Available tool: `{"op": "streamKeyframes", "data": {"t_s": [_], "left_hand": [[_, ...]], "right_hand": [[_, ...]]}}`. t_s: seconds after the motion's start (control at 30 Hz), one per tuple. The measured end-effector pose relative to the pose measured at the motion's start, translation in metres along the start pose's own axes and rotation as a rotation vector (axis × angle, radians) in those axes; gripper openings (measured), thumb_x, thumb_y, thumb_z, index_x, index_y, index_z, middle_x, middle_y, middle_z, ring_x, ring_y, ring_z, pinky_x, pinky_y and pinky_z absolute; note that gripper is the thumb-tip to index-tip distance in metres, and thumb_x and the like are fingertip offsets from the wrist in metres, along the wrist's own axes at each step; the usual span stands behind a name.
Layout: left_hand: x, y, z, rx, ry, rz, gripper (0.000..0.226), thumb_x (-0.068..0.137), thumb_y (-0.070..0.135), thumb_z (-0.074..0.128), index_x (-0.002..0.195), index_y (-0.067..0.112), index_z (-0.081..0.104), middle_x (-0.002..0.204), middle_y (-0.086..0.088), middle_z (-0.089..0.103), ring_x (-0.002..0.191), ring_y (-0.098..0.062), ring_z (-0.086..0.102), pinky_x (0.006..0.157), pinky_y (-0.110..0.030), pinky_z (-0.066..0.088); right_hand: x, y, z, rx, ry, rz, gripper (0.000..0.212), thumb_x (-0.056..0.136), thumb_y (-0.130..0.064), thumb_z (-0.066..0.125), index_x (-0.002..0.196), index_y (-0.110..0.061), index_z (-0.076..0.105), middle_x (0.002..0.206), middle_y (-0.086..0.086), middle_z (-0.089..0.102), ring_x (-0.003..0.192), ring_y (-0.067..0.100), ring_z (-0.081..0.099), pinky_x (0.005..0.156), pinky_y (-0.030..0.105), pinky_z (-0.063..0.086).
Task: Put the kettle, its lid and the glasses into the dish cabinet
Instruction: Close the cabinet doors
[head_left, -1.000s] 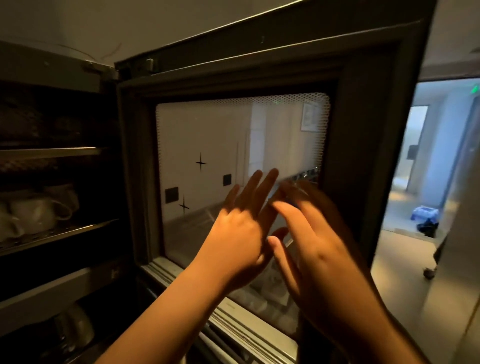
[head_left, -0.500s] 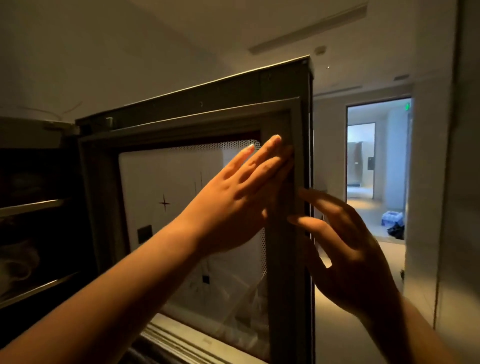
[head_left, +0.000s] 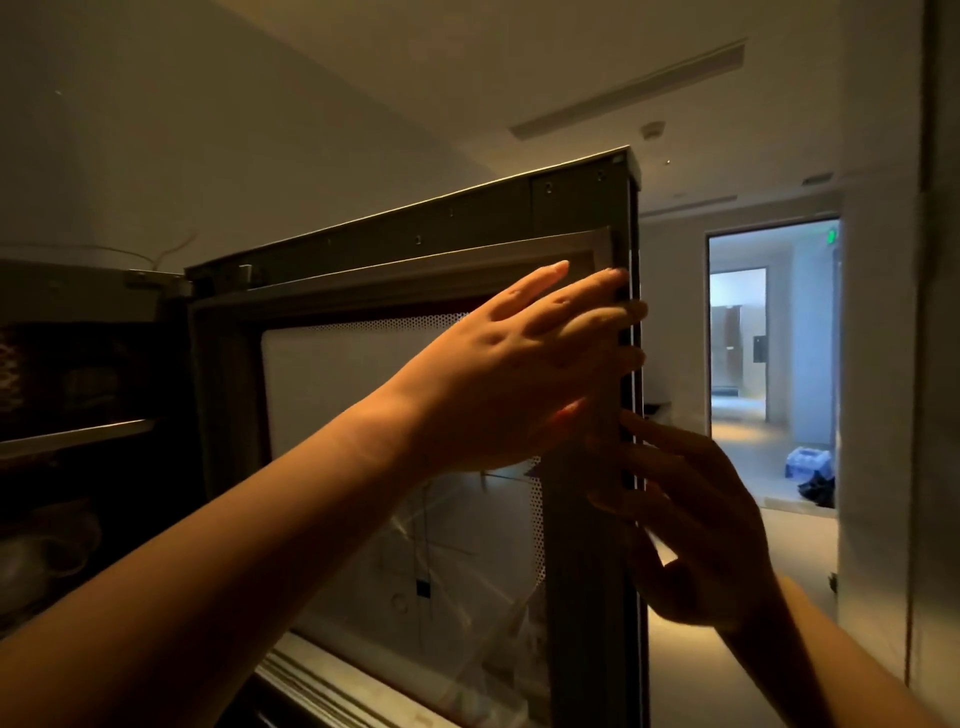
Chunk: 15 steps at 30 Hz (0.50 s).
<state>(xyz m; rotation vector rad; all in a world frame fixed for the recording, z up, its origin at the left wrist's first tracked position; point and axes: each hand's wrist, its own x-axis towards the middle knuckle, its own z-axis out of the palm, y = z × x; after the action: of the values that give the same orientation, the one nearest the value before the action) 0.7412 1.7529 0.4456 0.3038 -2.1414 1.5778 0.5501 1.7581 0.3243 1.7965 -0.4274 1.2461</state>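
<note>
both hands, left hand and right hand, are lying flat and empty on the cabinet door edge at three o'clock, likely closing it next.

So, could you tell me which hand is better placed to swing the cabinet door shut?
The left hand: it lies flat on the cabinet door, fingers at its free edge. The right hand only touches that edge.

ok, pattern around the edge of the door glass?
A fine dotted border on the cabinet door glass, fading into clear glass; frame dark grey. Head view.
</note>
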Motion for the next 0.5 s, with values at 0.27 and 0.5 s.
{"op": "streamKeyframes", "data": {"t_s": [0.27,0.5], "left_hand": [[0.005,-0.006,-0.01,0.21,-0.068,0.08,0.046,0.094,0.038,0.036,0.137,0.025,0.048,0.143,-0.004,0.048,0.135,-0.027,0.038,0.111,-0.05,0.03],[0.01,-0.015,-0.022,0.285,-0.122,0.148,0.048,0.096,0.034,0.022,0.137,0.028,0.046,0.145,0.002,0.045,0.138,-0.024,0.034,0.114,-0.049,0.02]], "right_hand": [[0.025,0.042,0.007,-0.075,0.062,-0.154,0.019,0.087,-0.018,0.047,0.105,-0.011,0.05,0.114,0.01,0.049,0.113,0.026,0.047,0.104,0.024,0.031],[0.03,0.045,0.022,-0.06,0.182,-0.16,0.018,0.093,-0.027,0.045,0.101,-0.012,0.052,0.11,0.009,0.05,0.132,0.01,0.033,0.105,0.023,0.028]]}}
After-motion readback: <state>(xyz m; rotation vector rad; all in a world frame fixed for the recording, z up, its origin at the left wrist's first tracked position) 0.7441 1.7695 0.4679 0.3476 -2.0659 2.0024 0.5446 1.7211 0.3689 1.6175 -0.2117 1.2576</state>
